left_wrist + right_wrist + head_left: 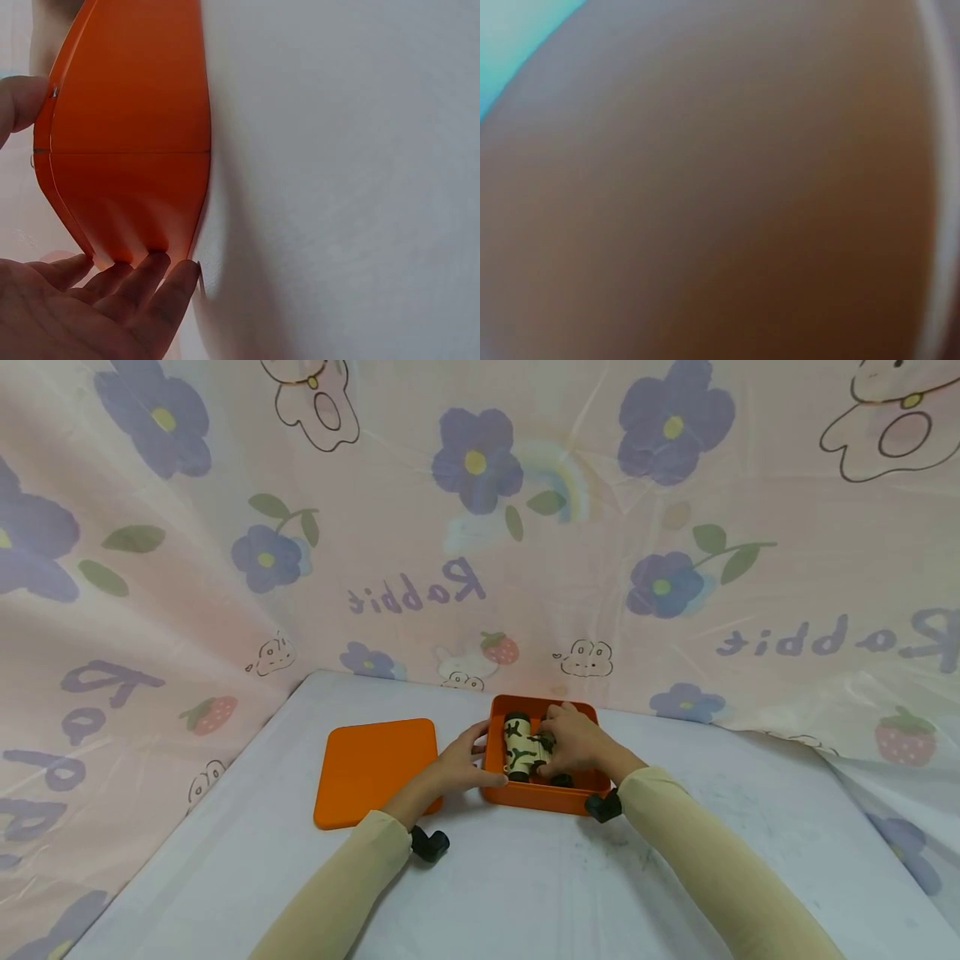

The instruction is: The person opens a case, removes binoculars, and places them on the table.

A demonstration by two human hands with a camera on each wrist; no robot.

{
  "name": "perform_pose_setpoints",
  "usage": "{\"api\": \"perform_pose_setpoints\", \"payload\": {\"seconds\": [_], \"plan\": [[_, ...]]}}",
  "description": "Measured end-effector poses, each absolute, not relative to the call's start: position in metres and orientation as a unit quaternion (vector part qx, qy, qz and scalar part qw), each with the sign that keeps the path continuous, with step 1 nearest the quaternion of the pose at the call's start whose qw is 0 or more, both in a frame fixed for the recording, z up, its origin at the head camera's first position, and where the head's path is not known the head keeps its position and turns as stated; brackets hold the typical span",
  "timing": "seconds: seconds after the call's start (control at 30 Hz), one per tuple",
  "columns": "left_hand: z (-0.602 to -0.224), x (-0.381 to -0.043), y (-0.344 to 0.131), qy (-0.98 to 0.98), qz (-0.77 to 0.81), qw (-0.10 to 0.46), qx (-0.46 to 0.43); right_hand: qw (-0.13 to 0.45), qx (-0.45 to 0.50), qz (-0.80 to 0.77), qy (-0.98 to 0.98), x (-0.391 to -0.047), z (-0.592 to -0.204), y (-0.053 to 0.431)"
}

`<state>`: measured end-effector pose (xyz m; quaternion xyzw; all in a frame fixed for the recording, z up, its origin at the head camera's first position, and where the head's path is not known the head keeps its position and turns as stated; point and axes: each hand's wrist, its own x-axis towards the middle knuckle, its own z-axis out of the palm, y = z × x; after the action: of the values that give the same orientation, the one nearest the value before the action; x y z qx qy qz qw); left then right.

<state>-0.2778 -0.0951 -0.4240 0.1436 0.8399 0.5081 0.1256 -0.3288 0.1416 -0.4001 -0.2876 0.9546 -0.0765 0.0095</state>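
Camouflage binoculars (518,746) with black ends lie inside an orange box (539,796) in the head view. My right hand (576,742) reaches into the box and grips the right barrel, covering much of it. My left hand (459,763) is at the box's left side. In the left wrist view, the fingertips of the left hand (112,307) touch the orange wall (135,97), with fingers fairly straight and the thumb at the rim. The right wrist view is a brown blur in which neither hand nor binoculars can be made out.
A flat orange lid (375,768) lies on the white tabletop (510,893) left of the box, partly behind the left forearm. A pink patterned curtain (420,543) hangs behind the table and along its sides. Each wrist carries a small black device (430,844).
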Motion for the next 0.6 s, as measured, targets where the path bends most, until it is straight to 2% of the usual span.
{"api": "perform_pose_setpoints", "payload": {"seconds": [0.6], "plan": [[-0.425, -0.277, -0.095, 0.836, 0.514, 0.122, 0.151, -0.010, -0.297, -0.083, 0.951, -0.321, -0.381, 0.145]]}}
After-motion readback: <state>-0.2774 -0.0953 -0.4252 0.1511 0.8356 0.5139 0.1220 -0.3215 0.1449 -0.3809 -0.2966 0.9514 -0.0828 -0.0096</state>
